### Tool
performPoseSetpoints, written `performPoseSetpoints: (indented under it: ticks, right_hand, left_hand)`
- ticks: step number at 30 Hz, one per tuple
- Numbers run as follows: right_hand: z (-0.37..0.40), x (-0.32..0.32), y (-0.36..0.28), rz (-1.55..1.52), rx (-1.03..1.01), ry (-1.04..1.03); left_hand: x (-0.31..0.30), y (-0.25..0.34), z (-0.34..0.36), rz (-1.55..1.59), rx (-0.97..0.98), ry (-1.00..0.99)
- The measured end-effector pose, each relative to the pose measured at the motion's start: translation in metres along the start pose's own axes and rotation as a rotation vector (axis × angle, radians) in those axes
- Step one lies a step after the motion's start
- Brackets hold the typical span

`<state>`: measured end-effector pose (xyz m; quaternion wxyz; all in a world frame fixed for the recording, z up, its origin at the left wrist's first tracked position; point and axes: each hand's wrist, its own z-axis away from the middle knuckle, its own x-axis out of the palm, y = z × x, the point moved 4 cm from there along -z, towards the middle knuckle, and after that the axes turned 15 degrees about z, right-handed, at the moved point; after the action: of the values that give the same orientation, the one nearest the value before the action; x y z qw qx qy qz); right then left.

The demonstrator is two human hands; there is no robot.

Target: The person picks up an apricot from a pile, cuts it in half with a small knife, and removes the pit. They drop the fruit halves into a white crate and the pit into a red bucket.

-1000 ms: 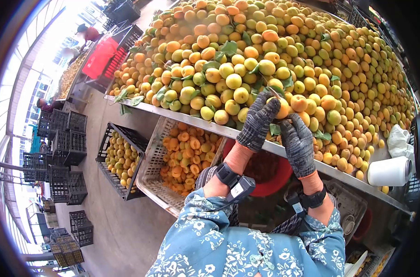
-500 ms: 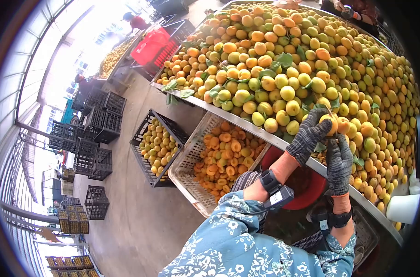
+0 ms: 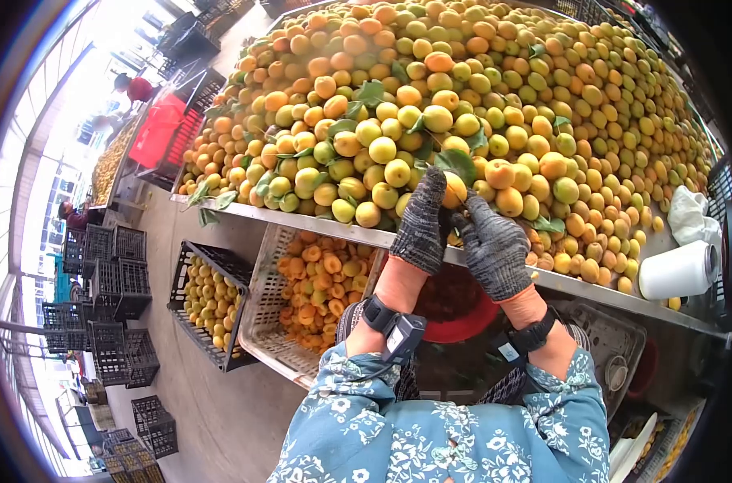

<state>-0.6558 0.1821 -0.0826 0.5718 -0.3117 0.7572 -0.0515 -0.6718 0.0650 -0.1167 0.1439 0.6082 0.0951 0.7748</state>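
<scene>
A yellow-orange apricot [image 3: 455, 191] is in my gloved left hand [image 3: 422, 225], whose fingers close around it near the front edge of the heap. Just to the right, my gloved right hand [image 3: 496, 248] has its fingers bent, with the tips against the apricot's lower side. Whatever sits between the right fingers is hidden. Both hands are over the metal rim of a table [image 3: 334, 224] heaped with apricots [image 3: 438, 119] and some green leaves. Under the left arm, a white crate [image 3: 257, 322] holds apricot halves [image 3: 318, 282].
Below my hands stands a red basin [image 3: 463, 320]. Left of the white crate is a black crate [image 3: 239, 278] of whole apricots. A white cup-like container [image 3: 678, 271] lies on the table's right. Stacked black crates [image 3: 112, 282] and a person in red [image 3: 136, 87] are farther off.
The view has swung right, so the table and crates appear farther left. My hands stay together at the apricot, with the right fingers now lower along its side.
</scene>
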Motion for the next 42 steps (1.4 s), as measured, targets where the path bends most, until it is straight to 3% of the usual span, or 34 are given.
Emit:
performPoseSetpoints:
  ticks: [3, 10, 11, 12, 14, 15, 16, 17, 24, 29, 31, 34, 38, 40, 42]
  right_hand:
    - [0.001, 0.009, -0.002, 0.018, -0.016, -0.022]
    - [-0.003, 0.01, 0.007, -0.215, 0.065, -0.058]
    - [-0.001, 0.011, 0.007, -0.263, 0.085, -0.027]
    - [0.003, 0.011, 0.008, -0.311, 0.112, -0.001]
    - [0.007, 0.015, 0.008, -0.295, 0.146, -0.075]
    - [0.007, 0.015, 0.006, -0.298, 0.141, -0.048]
    - [0.006, 0.014, 0.005, -0.3, 0.134, -0.016]
    - [0.005, 0.017, 0.008, -0.248, 0.094, 0.05]
    - [-0.001, 0.004, 0.005, 0.045, 0.007, -0.028]
    - [-0.001, 0.009, 0.003, 0.066, 0.045, -0.086]
    - [0.0, 0.016, 0.007, -0.175, 0.111, -0.027]
    - [0.003, 0.017, 0.007, -0.287, 0.115, 0.005]
    - [0.001, 0.01, 0.005, -0.294, 0.101, 0.013]
    - [0.002, 0.013, 0.01, -0.08, 0.044, 0.014]
    - [-0.001, 0.012, 0.014, -0.035, 0.026, -0.007]
  left_hand:
    - [-0.023, 0.004, -0.01, -0.163, 0.156, 0.057]
    - [0.0, 0.014, -0.002, -0.484, 0.129, 0.022]
    - [-0.003, 0.016, -0.012, -0.643, 0.361, -0.071]
    - [-0.019, 0.006, -0.021, -0.3, 0.28, -0.006]
    - [-0.009, 0.014, -0.01, -0.201, 0.161, 0.032]
    - [-0.005, 0.015, -0.005, -0.243, 0.182, 0.024]
    - [-0.005, 0.016, 0.003, -0.446, 0.371, -0.082]
    - [-0.008, 0.015, 0.002, -0.447, 0.361, -0.074]
    - [-0.029, 0.002, -0.01, -0.266, 0.101, 0.039]
    - [-0.034, -0.005, -0.022, -0.159, -0.035, 0.088]
    - [-0.037, -0.006, -0.024, -0.227, 0.031, 0.095]
    - [-0.039, -0.006, -0.025, -0.333, 0.129, 0.095]
    - [-0.035, -0.006, -0.024, -0.477, 0.292, 0.049]
    - [-0.031, -0.006, -0.022, -0.55, 0.393, 0.011]
    - [-0.007, 0.005, -0.001, -0.587, 0.333, 0.04]
